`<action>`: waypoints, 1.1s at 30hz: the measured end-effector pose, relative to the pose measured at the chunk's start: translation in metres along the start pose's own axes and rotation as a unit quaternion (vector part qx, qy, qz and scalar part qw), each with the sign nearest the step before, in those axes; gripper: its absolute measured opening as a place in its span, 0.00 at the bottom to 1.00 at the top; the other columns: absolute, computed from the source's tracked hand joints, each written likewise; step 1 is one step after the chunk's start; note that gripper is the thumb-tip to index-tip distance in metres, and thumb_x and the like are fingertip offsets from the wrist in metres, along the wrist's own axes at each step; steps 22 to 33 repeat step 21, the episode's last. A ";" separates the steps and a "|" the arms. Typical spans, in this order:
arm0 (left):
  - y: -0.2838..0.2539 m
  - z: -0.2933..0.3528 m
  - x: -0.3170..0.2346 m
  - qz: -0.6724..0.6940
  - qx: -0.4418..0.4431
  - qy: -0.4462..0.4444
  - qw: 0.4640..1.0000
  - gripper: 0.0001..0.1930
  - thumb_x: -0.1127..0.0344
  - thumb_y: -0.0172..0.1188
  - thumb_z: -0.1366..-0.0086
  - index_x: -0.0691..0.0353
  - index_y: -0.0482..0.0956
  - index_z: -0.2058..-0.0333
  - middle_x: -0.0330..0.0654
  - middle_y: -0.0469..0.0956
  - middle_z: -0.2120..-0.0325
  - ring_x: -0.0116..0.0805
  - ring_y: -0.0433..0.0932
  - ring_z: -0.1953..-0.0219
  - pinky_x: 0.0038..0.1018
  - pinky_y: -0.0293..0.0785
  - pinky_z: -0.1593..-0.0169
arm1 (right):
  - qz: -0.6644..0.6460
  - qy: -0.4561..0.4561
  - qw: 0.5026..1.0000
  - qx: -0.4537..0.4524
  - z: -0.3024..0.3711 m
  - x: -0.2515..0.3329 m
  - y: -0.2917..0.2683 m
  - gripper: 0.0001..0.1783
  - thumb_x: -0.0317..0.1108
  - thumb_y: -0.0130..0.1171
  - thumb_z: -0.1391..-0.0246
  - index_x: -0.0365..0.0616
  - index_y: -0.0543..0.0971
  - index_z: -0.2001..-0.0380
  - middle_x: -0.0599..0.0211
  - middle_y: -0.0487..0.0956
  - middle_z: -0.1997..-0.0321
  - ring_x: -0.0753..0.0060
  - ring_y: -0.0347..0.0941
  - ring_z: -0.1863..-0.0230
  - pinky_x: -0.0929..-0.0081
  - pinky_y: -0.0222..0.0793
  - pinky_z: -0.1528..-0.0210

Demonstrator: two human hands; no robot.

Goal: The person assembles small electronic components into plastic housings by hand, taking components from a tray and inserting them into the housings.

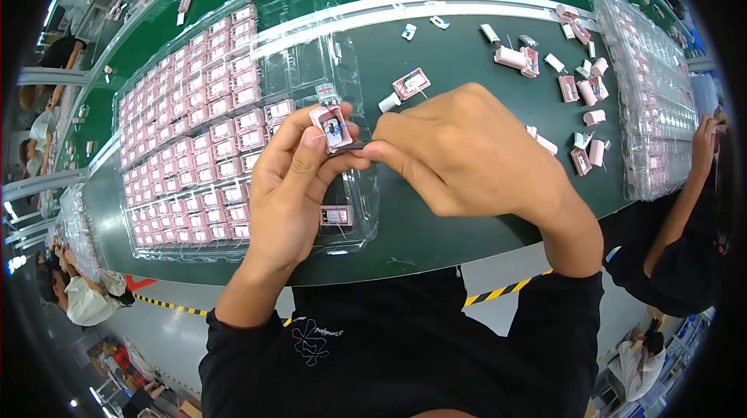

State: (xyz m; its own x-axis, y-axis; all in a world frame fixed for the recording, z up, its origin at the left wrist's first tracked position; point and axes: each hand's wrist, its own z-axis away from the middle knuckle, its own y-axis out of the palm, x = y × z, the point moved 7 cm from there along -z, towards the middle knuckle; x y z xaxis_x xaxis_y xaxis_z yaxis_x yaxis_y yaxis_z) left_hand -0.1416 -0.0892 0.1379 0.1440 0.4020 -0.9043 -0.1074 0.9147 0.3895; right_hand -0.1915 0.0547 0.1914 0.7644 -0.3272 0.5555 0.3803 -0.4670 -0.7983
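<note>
My left hand (282, 185) holds a small pink plastic housing (333, 127) between thumb and fingers, with its open side up. Inside it are a white part and dark wires. A clear and silver piece (327, 94) stands at its top end. My right hand (467, 157) is closed, its thumb and forefinger pinched at the lower right edge of the housing. Something thin and dark shows at those fingertips, too small to name. Beneath my left hand lies a clear plastic tray (299, 76) filled with rows of similar pink housings (198, 138).
An open pink housing (411, 83) with a white cap lies beyond my right hand. Several loose pink and white parts (572, 90) are scattered at the right, beside stacked clear trays (650, 99). A metal rail (436, 4) crosses the green table. Another person's arm (685, 185) is at far right.
</note>
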 end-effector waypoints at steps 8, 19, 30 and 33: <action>0.005 0.001 0.002 -0.016 0.024 0.000 1.000 0.16 0.65 0.48 0.24 0.71 0.71 0.45 0.49 0.78 0.53 0.35 0.80 0.55 0.32 0.78 0.49 | 0.037 0.031 0.998 -0.033 0.000 -0.005 -0.003 0.09 0.32 0.60 0.42 0.40 0.76 0.73 0.59 0.74 0.81 0.51 0.73 0.77 0.59 0.65 0.76; 0.005 -0.004 0.006 -0.024 0.014 -0.011 1.000 0.17 0.64 0.49 0.24 0.70 0.70 0.44 0.48 0.77 0.51 0.35 0.80 0.55 0.32 0.78 0.49 | 0.050 0.032 0.997 -0.055 0.001 -0.011 0.002 0.14 0.37 0.57 0.40 0.40 0.76 0.76 0.57 0.76 0.82 0.50 0.76 0.77 0.59 0.70 0.73; -0.002 -0.004 0.010 -0.033 0.028 -0.006 0.999 0.20 0.61 0.51 0.25 0.70 0.69 0.43 0.49 0.75 0.47 0.38 0.79 0.52 0.35 0.79 0.49 | 0.066 0.019 0.996 -0.055 0.002 -0.013 0.004 0.13 0.38 0.58 0.39 0.43 0.74 0.75 0.61 0.77 0.81 0.55 0.77 0.77 0.61 0.70 0.74; -0.002 -0.004 0.010 -0.033 0.028 -0.006 0.999 0.20 0.61 0.51 0.25 0.70 0.69 0.43 0.49 0.75 0.47 0.38 0.79 0.52 0.35 0.79 0.49 | 0.066 0.019 0.996 -0.055 0.002 -0.013 0.004 0.13 0.38 0.58 0.39 0.43 0.74 0.75 0.61 0.77 0.81 0.55 0.77 0.77 0.61 0.70 0.74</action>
